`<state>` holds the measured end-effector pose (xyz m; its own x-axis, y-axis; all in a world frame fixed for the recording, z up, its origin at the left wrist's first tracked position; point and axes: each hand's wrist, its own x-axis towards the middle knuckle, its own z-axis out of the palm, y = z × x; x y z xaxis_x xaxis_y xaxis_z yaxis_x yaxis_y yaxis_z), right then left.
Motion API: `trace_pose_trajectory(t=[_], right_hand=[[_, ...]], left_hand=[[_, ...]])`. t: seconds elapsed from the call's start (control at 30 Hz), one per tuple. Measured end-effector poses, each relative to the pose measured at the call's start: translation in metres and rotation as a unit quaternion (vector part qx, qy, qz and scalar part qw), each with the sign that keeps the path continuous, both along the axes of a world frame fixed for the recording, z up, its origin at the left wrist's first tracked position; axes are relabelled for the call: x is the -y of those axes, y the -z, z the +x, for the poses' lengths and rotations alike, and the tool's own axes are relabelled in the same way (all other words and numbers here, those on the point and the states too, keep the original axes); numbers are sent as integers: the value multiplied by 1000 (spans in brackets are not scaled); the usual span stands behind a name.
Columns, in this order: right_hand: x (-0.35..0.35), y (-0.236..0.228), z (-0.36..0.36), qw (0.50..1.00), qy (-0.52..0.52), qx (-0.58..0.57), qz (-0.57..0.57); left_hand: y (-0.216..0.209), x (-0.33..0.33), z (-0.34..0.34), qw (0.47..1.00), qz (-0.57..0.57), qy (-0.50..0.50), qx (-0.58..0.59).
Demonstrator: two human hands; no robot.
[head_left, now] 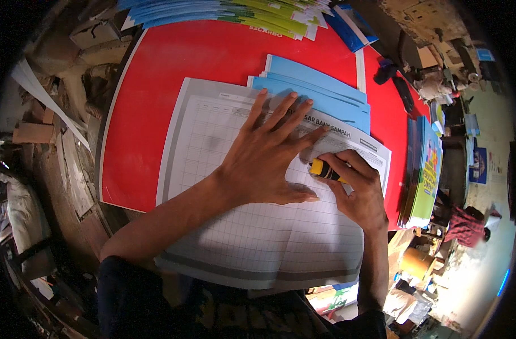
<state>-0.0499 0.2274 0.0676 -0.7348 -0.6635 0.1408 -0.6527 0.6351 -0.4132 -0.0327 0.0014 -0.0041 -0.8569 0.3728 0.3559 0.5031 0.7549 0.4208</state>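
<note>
A large white sheet with a printed grid and grey borders (230, 237) lies on the red tabletop (151, 113), its lower edge reaching over the near side toward my body. My left hand (263, 158) rests flat on it, fingers spread across the top part. Just right of it, my right hand (361, 195) is closed around a stubby yellow-and-black tool (328, 170), whose yellow end touches or hovers just above the paper. Its exact kind is not clear, as the fingers cover part of it. Light-blue sheets (320, 87) stick out from under the far edge of the grid sheet.
Fanned stacks of blue and green printed papers (213, 10) lie along the far edge. A pile of colourful booklets (423, 175) sits at the right edge, and a blue-and-white packet (351, 28) at the far right. Wood scraps (35, 133) clutter the left side.
</note>
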Motion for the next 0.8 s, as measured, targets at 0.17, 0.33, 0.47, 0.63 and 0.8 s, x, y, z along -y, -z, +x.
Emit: trace_pose_trajectory(t=[0.17,0.33,0.47,0.63,0.8], right_hand=[[1,-2,-9,998,-53,-28,29],[-1,4,-6,996,10,70,-48],[4,0,-13,990,39,124,-60],[2,3,-15,965,71,213,-136],[-1,5,-15,984,24,142,-105]], left_hand=[[0,0,0,1000,1,1,14],[-4,-2,-1,1000,-4,4,20],[-7,0,-2,1000,-17,4,21],[-7,1,-3,1000,-17,-2,13],[-7,0,-3,1000,-23,-1,21]])
